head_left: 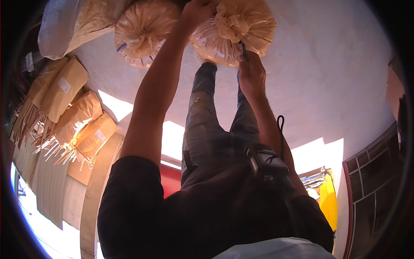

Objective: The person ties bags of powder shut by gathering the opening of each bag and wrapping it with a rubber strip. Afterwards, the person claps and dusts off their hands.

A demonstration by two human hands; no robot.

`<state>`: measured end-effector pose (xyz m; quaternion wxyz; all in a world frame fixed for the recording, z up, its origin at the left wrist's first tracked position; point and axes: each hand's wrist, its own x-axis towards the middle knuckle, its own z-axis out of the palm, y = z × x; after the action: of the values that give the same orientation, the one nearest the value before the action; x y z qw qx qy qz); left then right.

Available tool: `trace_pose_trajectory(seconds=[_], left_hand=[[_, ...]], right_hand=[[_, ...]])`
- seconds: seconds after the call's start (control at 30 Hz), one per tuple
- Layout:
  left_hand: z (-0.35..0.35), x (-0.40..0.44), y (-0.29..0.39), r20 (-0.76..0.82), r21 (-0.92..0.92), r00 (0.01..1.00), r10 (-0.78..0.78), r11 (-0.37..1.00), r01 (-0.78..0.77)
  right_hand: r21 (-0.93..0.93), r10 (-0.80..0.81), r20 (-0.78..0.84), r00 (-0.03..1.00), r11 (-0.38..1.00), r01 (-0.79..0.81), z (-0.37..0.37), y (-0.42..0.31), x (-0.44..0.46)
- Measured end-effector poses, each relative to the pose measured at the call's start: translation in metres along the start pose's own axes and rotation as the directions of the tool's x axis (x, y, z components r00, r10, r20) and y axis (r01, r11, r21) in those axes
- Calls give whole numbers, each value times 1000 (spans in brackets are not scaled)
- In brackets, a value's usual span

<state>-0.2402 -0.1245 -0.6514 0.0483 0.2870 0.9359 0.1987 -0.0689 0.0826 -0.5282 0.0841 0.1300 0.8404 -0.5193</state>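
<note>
A tan, translucent plastic bag [236, 26], full and gathered into a bunched top, stands on the floor in front of my shoes. At the upper edge of the view my left hand [199, 14] is closed on the left side of this bag, its fingertips partly hidden. My right hand [252, 74] wraps around a slim dark tool [244, 51] whose tip meets the bag's near side below the gathered top. What kind of tool it is cannot be made out. A second similar bag [144, 32] stands just left of my left forearm.
A large pale sack [64, 28] lies at the upper left. Below it are several brown paper bags [71, 116] with thin sticks poking out. A dark gridded window or gate [375, 181] and a yellow object [328, 200] are on the right. A corded pouch [267, 159] hangs at my waist.
</note>
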Motion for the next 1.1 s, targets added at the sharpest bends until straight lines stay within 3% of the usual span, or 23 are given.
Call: trace_pose_trajectory(seconds=[0.07,0.1,0.13,0.2,0.27,0.3,0.4,0.43,0.47,0.5,0.53,0.57,0.6,0.63,0.67,0.73,0.77,0.8,0.87,0.93,1.0,1.07,1.1], left_hand=[[-2,-23,0,42,-82,998,39,996,-36],[-22,-35,26,103,-426,964,-245,865,266],[-35,-44,46,256,-683,850,-460,536,496],[-36,-53,61,222,-660,880,-419,600,452],[-37,-53,76,468,-764,772,-431,241,598],[-35,-50,75,459,-773,775,-435,234,589],[-27,-51,71,663,-709,728,-176,-462,534],[-34,-49,69,676,-645,732,-88,-552,529],[-6,-52,66,666,-649,740,-100,-567,507],[43,-58,61,271,-946,917,-292,-256,198],[72,-61,57,-197,-978,927,-318,131,-163],[47,-61,66,-62,-977,896,-441,211,37],[37,-61,63,-68,-978,890,-451,205,29],[27,-62,59,241,-942,893,-379,-313,121],[18,-62,55,465,-642,871,-156,-737,210],[-4,-61,54,462,-508,883,-86,-841,184],[-13,-61,56,453,-359,891,-8,-917,174],[-16,-61,61,448,-363,894,-15,-917,166],[-17,-56,71,569,-469,815,-111,-858,210],[-6,-44,78,640,-500,765,-79,-798,336],[-14,-31,103,506,-862,615,-605,-372,343],[-23,-29,111,507,-856,557,-658,-312,411],[-26,-29,116,346,-848,510,-787,-30,529]], right_hand=[[-93,68,41,997,994,-64,-4,7,0],[-101,92,58,994,991,-86,-4,12,1],[-112,88,72,994,991,-79,-3,10,1],[-188,73,54,996,980,-61,-1,5,-2],[-306,50,177,983,952,7,6,-3,-8],[-401,41,288,957,913,81,14,-9,-10],[-335,-146,504,851,875,349,46,-52,-1],[-358,-192,525,829,834,420,56,-70,14],[-443,-120,616,779,764,468,61,-83,36],[-502,-18,710,704,688,524,63,-100,60],[-573,130,757,640,603,555,71,-109,81],[-527,48,761,647,628,573,75,-113,100],[-528,129,784,607,653,543,81,-127,118],[-532,206,801,562,676,510,88,-136,132],[-534,209,804,557,667,520,98,-125,147],[-286,155,812,563,946,151,109,-109,170],[-223,305,754,581,952,-210,104,-106,172],[-225,301,757,579,953,-202,105,-89,181],[300,290,516,806,820,-487,112,-28,206],[341,185,626,757,808,-480,101,4,218],[326,105,442,891,907,-268,95,4,210],[344,120,438,891,893,-290,95,-3,205],[365,126,434,892,881,-302,96,0,208]])
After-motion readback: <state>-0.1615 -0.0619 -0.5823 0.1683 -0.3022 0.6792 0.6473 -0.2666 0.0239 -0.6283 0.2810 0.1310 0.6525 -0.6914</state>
